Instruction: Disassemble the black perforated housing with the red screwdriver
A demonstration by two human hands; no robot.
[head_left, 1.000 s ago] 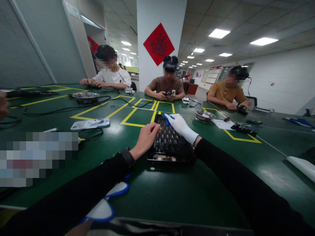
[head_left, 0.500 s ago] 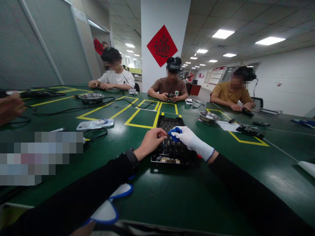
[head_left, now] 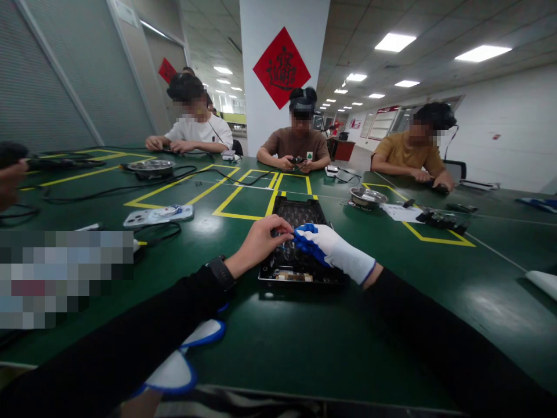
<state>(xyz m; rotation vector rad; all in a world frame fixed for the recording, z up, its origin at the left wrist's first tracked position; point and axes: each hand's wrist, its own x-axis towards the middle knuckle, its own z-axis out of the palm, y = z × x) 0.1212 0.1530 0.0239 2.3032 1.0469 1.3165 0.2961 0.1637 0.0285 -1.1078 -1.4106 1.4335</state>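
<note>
Left hand (head_left: 262, 239), right hand (head_left: 333, 246) over black case (head_left: 298, 211)

- A green table (head_left: 304, 348) carries the black case (head_left: 300, 210); yellow tape (head_left: 237, 216) marks it beyond the case.
- A pale phone (head_left: 141, 218) lies left of the case.
- A metal bowl (head_left: 368, 203) sits beyond the case, rightward.
- Paper (head_left: 398, 212) lies right of the case.

Rectangular white ceiling lights (head_left: 395, 42) shine ahead; your glossy dark-green tabletop (head_left: 483, 305) glares rightward, dim near you; wide-angle stretch distorts the edges.
</note>
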